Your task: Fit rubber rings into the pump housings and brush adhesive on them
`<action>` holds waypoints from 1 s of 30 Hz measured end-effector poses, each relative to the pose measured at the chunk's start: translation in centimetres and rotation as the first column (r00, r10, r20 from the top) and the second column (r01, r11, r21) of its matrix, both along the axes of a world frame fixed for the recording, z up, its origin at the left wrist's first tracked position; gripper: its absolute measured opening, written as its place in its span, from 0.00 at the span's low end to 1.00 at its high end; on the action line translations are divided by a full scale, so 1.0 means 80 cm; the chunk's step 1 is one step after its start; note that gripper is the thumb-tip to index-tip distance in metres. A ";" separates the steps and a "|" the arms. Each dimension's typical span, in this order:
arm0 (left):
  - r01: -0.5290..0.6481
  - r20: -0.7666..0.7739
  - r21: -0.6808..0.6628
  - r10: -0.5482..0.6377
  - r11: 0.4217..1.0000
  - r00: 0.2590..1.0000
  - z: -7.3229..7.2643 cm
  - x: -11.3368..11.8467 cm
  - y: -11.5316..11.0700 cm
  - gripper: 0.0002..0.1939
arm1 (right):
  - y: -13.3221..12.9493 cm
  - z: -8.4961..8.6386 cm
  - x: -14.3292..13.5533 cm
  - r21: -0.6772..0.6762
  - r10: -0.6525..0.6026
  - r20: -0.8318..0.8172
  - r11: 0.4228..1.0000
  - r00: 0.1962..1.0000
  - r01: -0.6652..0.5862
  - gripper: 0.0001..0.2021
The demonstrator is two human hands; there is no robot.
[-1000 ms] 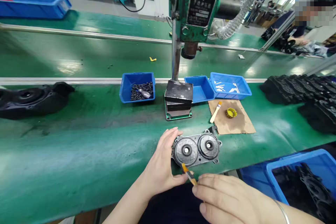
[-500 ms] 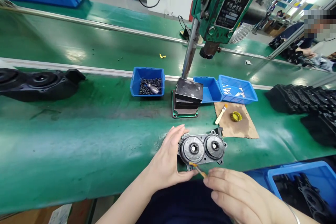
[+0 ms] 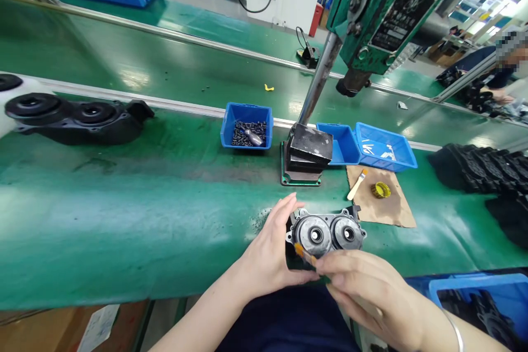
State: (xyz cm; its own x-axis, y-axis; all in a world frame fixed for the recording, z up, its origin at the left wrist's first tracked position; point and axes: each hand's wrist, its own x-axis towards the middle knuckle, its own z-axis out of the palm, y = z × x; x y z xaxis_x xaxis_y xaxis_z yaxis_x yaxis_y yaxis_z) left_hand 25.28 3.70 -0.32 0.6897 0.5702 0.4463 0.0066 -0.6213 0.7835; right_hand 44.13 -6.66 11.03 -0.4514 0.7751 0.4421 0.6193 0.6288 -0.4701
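A dark metal housing (image 3: 330,221) with two round silver discs lies on the green bench in front of me. My left hand (image 3: 274,250) grips its left end, thumb at the near side and fingers at the far side. In my right hand (image 3: 363,283) is a small brush (image 3: 306,256), pinched between thumb and fingers. Its orange bristles are at the lower left edge of the housing, by the left disc; whether they touch is hard to tell. My right fingers cover part of the housing's near edge.
Behind the housing stands a green press (image 3: 307,154). A blue bin of screws (image 3: 246,126) holds a screwdriver. On cardboard (image 3: 396,212) lie another brush (image 3: 357,185) and a yellow cup (image 3: 380,190). Black housings (image 3: 474,168) are stacked right; another (image 3: 78,118) stands left. A co-worker's hand (image 3: 501,96) shows far right.
The brush has moved from the near edge of the left disc toward the housing's left end, its bristles turned up and left. The whole view has shifted slightly.
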 end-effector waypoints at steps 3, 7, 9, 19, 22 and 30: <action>0.008 0.030 -0.021 -0.007 1.000 1.000 -0.001 0.000 0.000 0.67 | 0.010 -0.008 -0.001 0.037 0.037 0.058 0.999 0.998 -0.039 0.15; -0.010 0.040 -0.014 0.010 1.000 0.999 0.000 0.000 -0.001 0.68 | 0.010 0.010 -0.004 -0.023 0.035 0.136 0.999 0.990 -0.032 0.14; -0.016 0.055 -0.001 0.016 1.000 0.998 0.000 0.000 -0.001 0.67 | 0.013 0.024 -0.006 -0.082 0.032 0.141 0.996 0.989 -0.021 0.14; -0.021 0.074 -0.004 0.021 1.000 0.997 -0.001 -0.002 -0.003 0.62 | 0.044 0.018 -0.009 -0.068 -0.028 0.089 0.997 0.996 0.035 0.13; -0.024 0.068 -0.014 0.025 1.000 0.997 -0.002 -0.002 -0.005 0.64 | 0.044 0.022 -0.010 -0.126 -0.007 0.093 0.992 0.996 0.019 0.12; -0.046 0.032 -0.030 0.047 0.998 0.998 -0.001 -0.002 -0.006 0.62 | 0.064 0.024 0.003 -0.090 -0.244 0.072 0.964 0.967 0.250 0.08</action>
